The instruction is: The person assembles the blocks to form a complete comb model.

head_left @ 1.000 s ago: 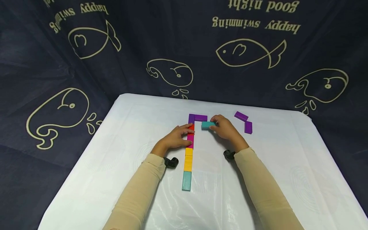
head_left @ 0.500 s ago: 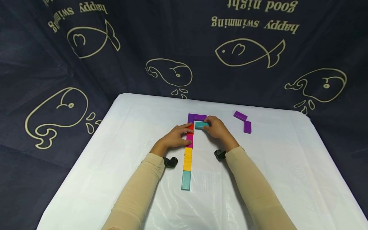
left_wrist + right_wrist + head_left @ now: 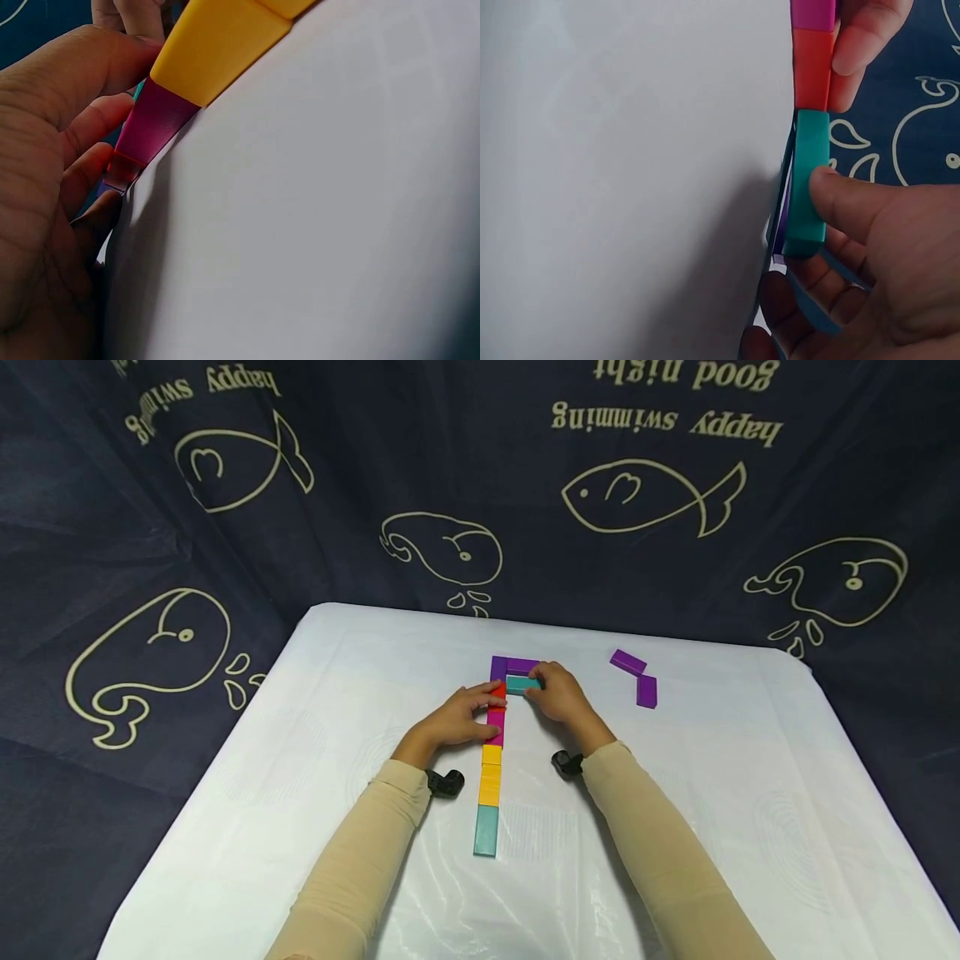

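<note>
In the head view, my right hand [image 3: 564, 695] pinches a teal block [image 3: 517, 684] between thumb and fingers. The block's left end is right at the red block [image 3: 497, 690], and it lies just in front of a purple block [image 3: 521, 667]. My left hand [image 3: 453, 720] rests against a row of blocks, its fingertips at the red block and its thumb at the magenta block [image 3: 496, 720]. In the right wrist view, the teal block [image 3: 808, 180] points end-on toward the red block [image 3: 812, 67], with left-hand fingers beside it.
The row runs nearer through yellow blocks [image 3: 490, 783] to another teal block [image 3: 486, 831]; a dark purple block [image 3: 498, 667] tops its far end. Two loose purple blocks [image 3: 628, 662] lie at the back right of the white-covered table [image 3: 750, 760]. A dark printed curtain [image 3: 525, 577] hangs behind.
My right hand has slid the teal block leftward, from apart from the row to right at the red block, in front of the purple block. The left hand has stayed in place.
</note>
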Demonstrator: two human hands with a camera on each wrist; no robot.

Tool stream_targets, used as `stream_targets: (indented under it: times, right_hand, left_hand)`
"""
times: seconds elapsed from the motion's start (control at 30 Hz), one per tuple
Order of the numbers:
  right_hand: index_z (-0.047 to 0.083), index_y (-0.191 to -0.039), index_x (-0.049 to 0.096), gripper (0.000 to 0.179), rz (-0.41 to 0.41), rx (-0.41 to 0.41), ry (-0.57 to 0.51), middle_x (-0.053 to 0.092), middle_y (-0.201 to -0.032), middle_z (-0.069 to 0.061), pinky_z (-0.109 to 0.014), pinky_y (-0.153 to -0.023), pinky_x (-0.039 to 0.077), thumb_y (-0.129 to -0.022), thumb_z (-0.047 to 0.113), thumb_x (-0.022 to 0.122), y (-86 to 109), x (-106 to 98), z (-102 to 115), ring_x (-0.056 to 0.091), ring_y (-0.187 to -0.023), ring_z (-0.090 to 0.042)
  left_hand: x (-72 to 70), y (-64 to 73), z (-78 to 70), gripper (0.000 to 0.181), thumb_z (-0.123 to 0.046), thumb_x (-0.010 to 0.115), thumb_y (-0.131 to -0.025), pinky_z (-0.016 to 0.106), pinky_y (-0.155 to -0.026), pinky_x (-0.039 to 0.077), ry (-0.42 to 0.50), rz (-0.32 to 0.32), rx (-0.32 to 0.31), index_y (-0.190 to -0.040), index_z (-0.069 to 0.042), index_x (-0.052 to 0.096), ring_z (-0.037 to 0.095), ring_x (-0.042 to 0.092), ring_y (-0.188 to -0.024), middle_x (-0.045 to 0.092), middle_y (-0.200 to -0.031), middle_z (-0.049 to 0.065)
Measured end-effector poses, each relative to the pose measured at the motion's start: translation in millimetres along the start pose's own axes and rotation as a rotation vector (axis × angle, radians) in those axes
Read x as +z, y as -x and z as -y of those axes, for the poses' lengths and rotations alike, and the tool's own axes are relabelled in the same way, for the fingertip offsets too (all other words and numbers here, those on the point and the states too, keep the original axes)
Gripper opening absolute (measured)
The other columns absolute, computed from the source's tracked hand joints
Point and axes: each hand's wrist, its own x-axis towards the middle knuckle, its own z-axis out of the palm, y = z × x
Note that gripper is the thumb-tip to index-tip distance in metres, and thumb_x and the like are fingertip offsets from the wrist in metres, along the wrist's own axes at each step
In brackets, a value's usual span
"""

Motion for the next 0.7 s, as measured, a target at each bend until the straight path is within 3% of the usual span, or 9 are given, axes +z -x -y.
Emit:
stream_targets:
  times: [0.4, 0.7]
  right_hand:
    - [0.002, -0.12, 0.061, 0.03, -0.012, 0.008, 0.047, 0.057, -0.116, -0.02, -0.048, -0.1, 0.043, -0.095, 0.017, 0.067, 1.6, 2.1, 1.9, 0.053, -0.106, -0.035]
    - [0.004, -0.121, 0.062, 0.03, -0.008, 0.017, 0.067, 0.055, -0.118, -0.021, -0.049, -0.101, 0.043, -0.095, 0.018, 0.067, -0.4, 3.2, 0.8, 0.052, -0.107, -0.036]
  left_hand:
    - [-0.1, 0.1, 0.2, 0.05, -0.022, 0.075, -0.086, 0.043, -0.122, 0.004, -0.025, 0.003, 0.016, -0.134, -0.013, 0.063, 0.022, 0.025, -0.148, 0.032, -0.16, 0.0]
    - [-0.2, -1.1, -0.5, 0.05, -0.022, 0.075, -0.087, 0.046, -0.121, 0.006, -0.009, 0.009, -0.014, -0.135, -0.014, 0.063, 0.026, 0.022, -0.148, 0.031, -0.16, -0.002]
